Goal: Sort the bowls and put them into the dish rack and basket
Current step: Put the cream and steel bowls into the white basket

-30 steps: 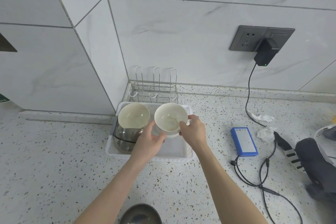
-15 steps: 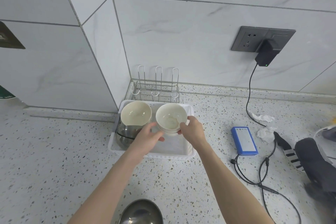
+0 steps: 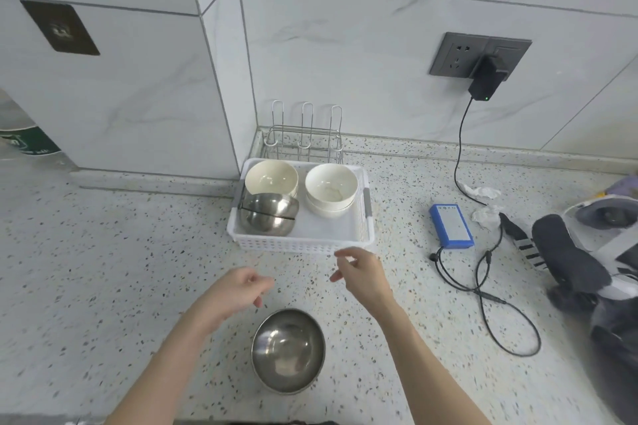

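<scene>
Head view, and both hands hang above the speckled bench (image 3: 103, 269), nothing in either one! The left hand (image 3: 238, 290) has its fingers loosely curled, holding nothing, just up and left of a steel bowl (image 3: 288, 350) that sits upright alone on the bench nearest the person. The right hand (image 3: 359, 271) is loose too, fingers relaxed and a little spread, right at the front rim of the white basket (image 3: 300, 245). Inside the basket, on the left, a cream bowl (image 3: 271, 178) leans on top of a pair of nested steel bowls (image 3: 267, 217), all tipped toward the camera. On the right of the basket, white bowls (image 3: 330, 188) sit stacked, mouth up. Behind the basket, against the wall corner, the wire rack (image 3: 303, 138) stands with its three upright loops. Off to the right, a blue box (image 3: 450, 226) lies on the bench with a black cable (image 3: 483, 286) looping beside it, and a charger (image 3: 485, 79) is plugged into the wall socket.
</scene>
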### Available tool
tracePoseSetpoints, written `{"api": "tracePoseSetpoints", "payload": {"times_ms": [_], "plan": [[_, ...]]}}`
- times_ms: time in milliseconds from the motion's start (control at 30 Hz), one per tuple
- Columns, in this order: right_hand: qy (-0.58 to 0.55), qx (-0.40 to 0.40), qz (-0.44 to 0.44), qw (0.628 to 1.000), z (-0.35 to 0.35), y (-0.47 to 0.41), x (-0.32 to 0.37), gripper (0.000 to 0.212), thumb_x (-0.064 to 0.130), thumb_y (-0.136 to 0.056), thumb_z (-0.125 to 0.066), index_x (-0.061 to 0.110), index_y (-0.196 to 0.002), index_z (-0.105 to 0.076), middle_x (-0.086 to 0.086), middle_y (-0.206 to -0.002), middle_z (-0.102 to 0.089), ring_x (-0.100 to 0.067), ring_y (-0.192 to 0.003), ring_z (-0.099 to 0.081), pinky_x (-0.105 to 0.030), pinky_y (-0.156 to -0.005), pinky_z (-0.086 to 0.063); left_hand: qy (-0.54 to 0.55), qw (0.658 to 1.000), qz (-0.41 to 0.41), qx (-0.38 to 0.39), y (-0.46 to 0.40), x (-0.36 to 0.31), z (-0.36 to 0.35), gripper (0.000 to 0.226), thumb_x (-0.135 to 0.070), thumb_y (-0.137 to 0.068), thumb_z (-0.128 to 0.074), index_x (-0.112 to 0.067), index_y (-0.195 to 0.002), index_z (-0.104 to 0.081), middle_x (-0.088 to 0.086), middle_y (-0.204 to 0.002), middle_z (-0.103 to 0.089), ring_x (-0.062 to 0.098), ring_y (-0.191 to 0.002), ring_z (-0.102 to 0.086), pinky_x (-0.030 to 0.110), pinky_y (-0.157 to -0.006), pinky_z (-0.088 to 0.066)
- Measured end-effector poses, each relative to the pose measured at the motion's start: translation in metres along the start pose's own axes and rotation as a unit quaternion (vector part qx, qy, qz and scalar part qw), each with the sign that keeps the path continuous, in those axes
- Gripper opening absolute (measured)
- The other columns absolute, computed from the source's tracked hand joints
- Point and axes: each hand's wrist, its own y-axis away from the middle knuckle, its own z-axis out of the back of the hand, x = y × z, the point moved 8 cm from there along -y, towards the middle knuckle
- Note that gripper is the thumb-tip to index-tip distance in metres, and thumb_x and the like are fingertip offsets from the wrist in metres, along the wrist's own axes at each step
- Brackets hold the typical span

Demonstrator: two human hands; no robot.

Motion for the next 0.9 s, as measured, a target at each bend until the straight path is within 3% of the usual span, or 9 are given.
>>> {"api": "tracePoseSetpoints", "payload": {"times_ms": [100,167,267,433,533,633,733,900], "plan": [[0.055,0.040,-0.033,0.997,-0.021,0.024,-0.022,0.027,0.019,-0.093,-0.049,0.017,-0.116,-0.065,0.001,-0.070,-0.073,-0.009,-0.041,-0.039,-0.022,-0.038,-0.036,-0.070,0.995,0.037,0.061,0.012,0.035,-0.020,0.039,-0.052,-0.090,-0.058,-0.020,-0.114,-0.057,0.000,-0.109,-0.064,0.013,-0.094,-0.059,0.028,-0.077,-0.048],[0.072,0.054,-0.054,0.994,-0.030,0.039,-0.034,0.029,0.021,-0.092,-0.048,0.016,-0.115,-0.065,0.002,-0.070,-0.073,-0.013,-0.045,-0.042,-0.023,-0.041,-0.038,-0.103,0.989,0.050,0.091,0.020,0.050,-0.032,0.051,-0.058,-0.087,-0.059,-0.022,-0.122,-0.051,0.000,-0.118,-0.061,0.013,-0.098,-0.059,0.029,-0.079,-0.048],[0.071,0.051,-0.081,0.993,-0.037,0.055,-0.044,0.030,0.021,-0.091,-0.046,0.015,-0.114,-0.065,0.004,-0.072,-0.074,-0.020,-0.059,-0.047,-0.027,-0.049,-0.043,-0.119,0.986,0.035,0.110,0.027,0.058,-0.048,0.042,-0.050,-0.089,-0.059,-0.023,-0.121,-0.052,-0.005,-0.100,-0.068,0.006,-0.081,-0.062,0.024,-0.064,-0.044],[0.045,0.023,-0.097,0.994,-0.032,0.074,-0.048,0.028,0.020,-0.091,-0.046,0.017,-0.111,-0.064,0.004,-0.070,-0.075,-0.020,-0.062,-0.046,-0.030,-0.052,-0.042,-0.057,0.995,0.004,0.077,0.029,0.058,-0.054,0.015,-0.028,-0.091,-0.061,-0.021,-0.104,-0.061,-0.006,-0.086,-0.072,0.000,-0.070,-0.068,0.024,-0.062,-0.052],[0.013,-0.003,-0.073,0.997,-0.020,0.079,-0.040,0.025,0.019,-0.093,-0.047,0.022,-0.109,-0.066,0.003,-0.074,-0.075,-0.015,-0.053,-0.044,-0.025,-0.048,-0.040,0.005,0.997,0.015,0.072,0.028,0.055,-0.046,0.013,-0.027,-0.088,-0.062,-0.021,-0.099,-0.064,-0.004,-0.071,-0.075,0.001,-0.052,-0.060,0.018,-0.044,-0.037],[-0.056,-0.021,-0.027,0.998,-0.007,0.082,-0.023,0.023,0.020,-0.094,-0.052,0.030,-0.104,-0.070,0.003,-0.091,-0.075,-0.008,-0.042,-0.044,-0.018,-0.044,-0.039,0.068,0.994,0.016,0.081,0.024,0.047,-0.034,0.013,-0.024,-0.090,-0.061,-0.015,-0.097,-0.067,0.002,-0.073,-0.077,0.004,-0.039,-0.038,0.018,-0.039,-0.026],[-0.136,0.020,0.011,0.990,-0.001,0.085,-0.005,0.029,0.017,-0.095,-0.056,0.035,-0.111,-0.071,0.013,-0.117,-0.069,-0.012,-0.054,-0.057,-0.019,-0.046,-0.033,0.159,0.983,0.012,0.092,0.020,0.026,-0.020,0.017,-0.020,-0.091,-0.060,-0.009,-0.099,-0.070,0.010,-0.078,-0.077,0.006,-0.039,-0.030,0.018,-0.037,-0.022],[-0.146,0.097,0.075,0.982,0.004,0.079,0.019,0.067,0.019,-0.085,-0.071,0.049,-0.139,-0.043,0.023,-0.139,-0.046,-0.021,-0.074,-0.069,-0.020,-0.048,-0.034,0.199,0.977,0.001,0.077,0.005,-0.013,-0.001,0.023,-0.023,-0.089,-0.063,-0.003,-0.097,-0.072,0.012,-0.076,-0.076,0.007,-0.040,-0.030,0.019,-0.037,-0.020]]}}
